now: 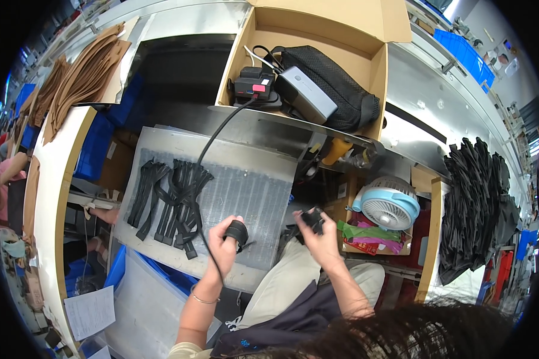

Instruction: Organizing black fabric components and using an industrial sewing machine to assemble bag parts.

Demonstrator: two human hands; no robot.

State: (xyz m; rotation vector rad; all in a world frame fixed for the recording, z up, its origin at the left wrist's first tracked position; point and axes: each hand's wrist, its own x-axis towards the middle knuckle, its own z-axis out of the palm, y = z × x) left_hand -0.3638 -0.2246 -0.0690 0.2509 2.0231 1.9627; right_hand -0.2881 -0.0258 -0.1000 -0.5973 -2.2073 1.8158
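My left hand (pixel 223 246), with a thin bracelet at the wrist, is closed around a rolled black strap (pixel 238 232). It is over the right part of a translucent grey plastic sheet (pixel 251 170). Off that sheet's right edge, above my lap, my right hand (pixel 321 240) grips a dark, bunched piece of black strap (pixel 312 220) with bent fingers. The two hands are apart. Several flat black straps (pixel 172 203) lie on the sheet to the left of my left hand. A black cable (pixel 217 134) runs down across the sheet and passes by my left forearm.
An open cardboard box (pixel 314 33) at the back holds a grey power bank (pixel 307 94), a black mesh pouch (pixel 335 78) and a black device (pixel 253 87). A blue-white fan (pixel 390 206) stands right. Brown strips (pixel 87 75) lie far left, piled black straps (pixel 476 203) far right.
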